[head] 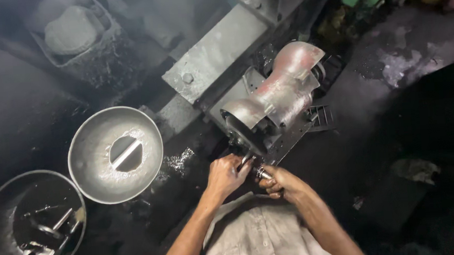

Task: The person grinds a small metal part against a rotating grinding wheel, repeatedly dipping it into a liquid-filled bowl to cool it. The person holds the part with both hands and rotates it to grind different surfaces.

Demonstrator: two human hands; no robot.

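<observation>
Machine: we see a grey metal grinding machine with a curved silvery guard (282, 90) at centre.
Bowls: two round dusty metal bowls (94, 146) lie left, the nearer one holding small parts.
Hands: our left hand (227, 176) and right hand (283, 184) both close on a small shiny metal piece (261, 172), just near the wheel.

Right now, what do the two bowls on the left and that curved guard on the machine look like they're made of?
Both bowls look like thin sheet metal, dull grey with a soft sheen and pale dust inside. The guard also looks like metal, probably cast or pressed: silvery, worn, with reddish patches that may be rust or old paint. The small piece in the hands glints like polished metal.
</observation>
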